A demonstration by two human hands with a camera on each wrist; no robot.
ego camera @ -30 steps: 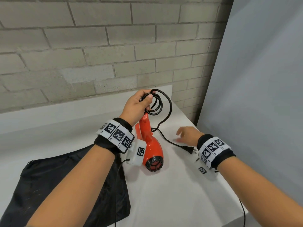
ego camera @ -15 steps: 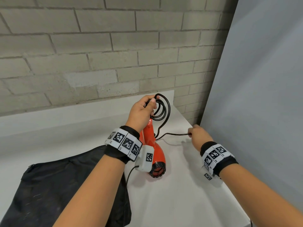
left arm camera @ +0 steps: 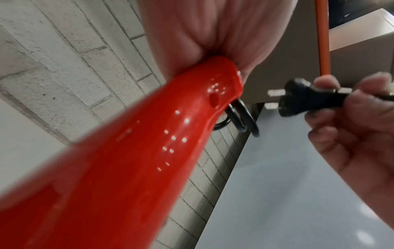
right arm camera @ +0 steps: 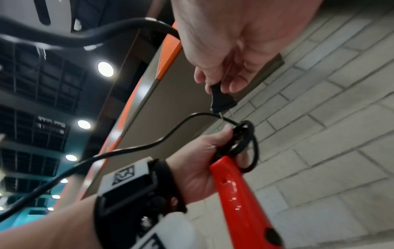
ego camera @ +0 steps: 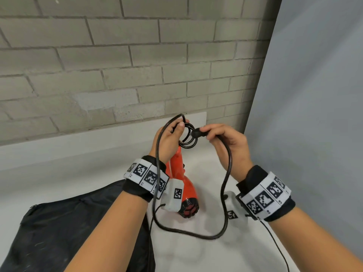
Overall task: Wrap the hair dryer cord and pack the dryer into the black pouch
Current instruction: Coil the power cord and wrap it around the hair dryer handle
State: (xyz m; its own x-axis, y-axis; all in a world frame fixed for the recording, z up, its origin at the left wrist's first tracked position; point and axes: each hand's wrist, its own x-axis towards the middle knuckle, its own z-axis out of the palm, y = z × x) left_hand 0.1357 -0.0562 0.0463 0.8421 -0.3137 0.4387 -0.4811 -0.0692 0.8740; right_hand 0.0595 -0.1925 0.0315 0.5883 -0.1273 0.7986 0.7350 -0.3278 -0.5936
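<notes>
Hair dryer (ego camera: 183, 185), red-orange, glossy plastic. Held off the white table (ego camera: 196, 252), handle uppermost, the black-grilled round end lowest and toward the camera. Handle top is gripped in the left hand (ego camera: 169, 142).

Cord (ego camera: 225, 193), black. Several turns are gathered into small coils (ego camera: 187, 141) at the handle top, pinched there under the left thumb along with the handle. A long free length leaves the coils, runs down over the left wrist, swings in a low loop just above the table in front of the dryer, then climbs to the right hand (ego camera: 229, 142).

Plug (left arm camera: 298, 97), black, two flat metal prongs. Pinched between thumb and fingers of the right hand, prongs pointing toward the coils, just beside them but apart.

Left hand: clenched round handle and coils. Right hand: fingers curled, grasping the plug end of the cord.

Black pouch (ego camera: 68, 232), fabric. Lies flat on the table at lower left, below the left forearm, partly out of frame; whether its mouth is open cannot be told.

Surroundings: grey brick wall (ego camera: 117, 65) behind the table; pale blue-grey panel (ego camera: 314, 95) at right. Both wrists carry black bands with white marker tags (ego camera: 145, 173).
</notes>
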